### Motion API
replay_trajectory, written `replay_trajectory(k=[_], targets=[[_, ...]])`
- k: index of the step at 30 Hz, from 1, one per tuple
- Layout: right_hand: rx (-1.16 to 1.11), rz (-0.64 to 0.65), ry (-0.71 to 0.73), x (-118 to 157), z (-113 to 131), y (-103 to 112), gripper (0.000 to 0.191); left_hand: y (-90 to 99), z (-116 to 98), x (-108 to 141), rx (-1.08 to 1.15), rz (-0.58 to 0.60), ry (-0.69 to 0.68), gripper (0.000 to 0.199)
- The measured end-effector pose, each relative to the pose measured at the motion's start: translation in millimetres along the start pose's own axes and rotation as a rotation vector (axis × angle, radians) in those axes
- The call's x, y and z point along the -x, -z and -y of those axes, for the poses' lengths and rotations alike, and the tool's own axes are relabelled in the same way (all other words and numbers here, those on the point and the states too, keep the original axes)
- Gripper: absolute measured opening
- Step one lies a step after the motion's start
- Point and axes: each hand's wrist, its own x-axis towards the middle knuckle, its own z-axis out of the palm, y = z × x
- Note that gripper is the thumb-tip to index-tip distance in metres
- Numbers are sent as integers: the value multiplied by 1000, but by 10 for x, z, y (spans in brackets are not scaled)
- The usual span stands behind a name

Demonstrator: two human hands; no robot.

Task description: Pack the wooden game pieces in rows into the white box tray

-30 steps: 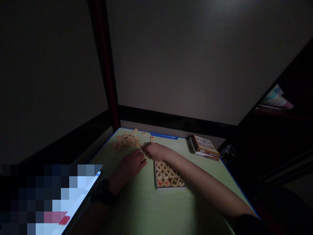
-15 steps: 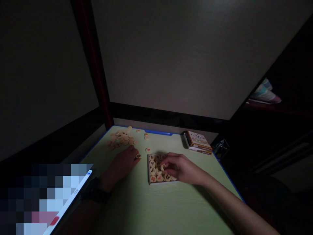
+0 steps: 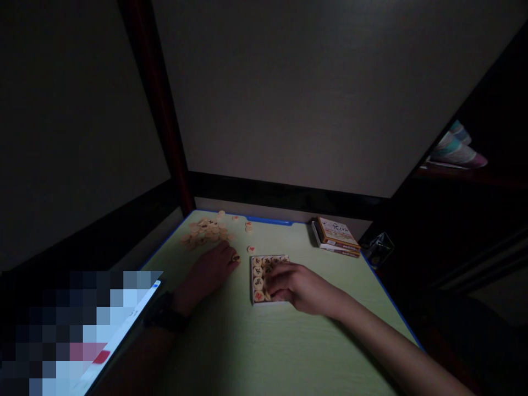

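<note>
"At ten o'clock of the box point(image 3: 252, 280), what's in your left grip point(image 3: 213, 267)?"

"One disc point(image 3: 236, 258), pinched. My right grip point(image 3: 299, 286) curls over the box's three o'clock; whether it pinches anything, I can't tell. A careless drag could tip the rowed discs point(image 3: 258, 271)."

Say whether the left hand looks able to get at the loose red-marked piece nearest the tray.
Probably yes: the red-marked piece lies nearby with nothing covering it, though the left hand holds a dark-marked piece.

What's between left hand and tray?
Head view: past the held piece at the left hand, bare tabletop up to the tray; a red-marked piece lies just beyond.
</note>
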Motion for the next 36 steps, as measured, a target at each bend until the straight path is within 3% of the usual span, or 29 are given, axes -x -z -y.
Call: replay_trajectory(k=[4, 10, 15, 19, 26, 33, 36], targets=[[-7, -35, -18, 38, -38, 121, 17, 66, -111, 17, 149, -38, -54, 23], [-33, -246, -210, 95, -331, 246, 21, 212, -439, 86, 400, 166, -197, 18], [-91, -459, -386, 124, -641, 154, 21, 213, -507, 136, 396, 268, -266, 11], [-127, -456, -423, 129, -717, 96, 22, 226, -510, 146, 389, 262, -253, 10], [-156, -361, -352, 94, -638, 37, 22, 224, -511, 148, 404, 240, -182, 16], [-64, -461, -361, 71, -693, -73, 22, 233, -561, 136, 403, 277, -19, 31], [-92, -412, -325, 75, -717, -95, 23, 223, -563, 142, 381, 283, -13, 30]])
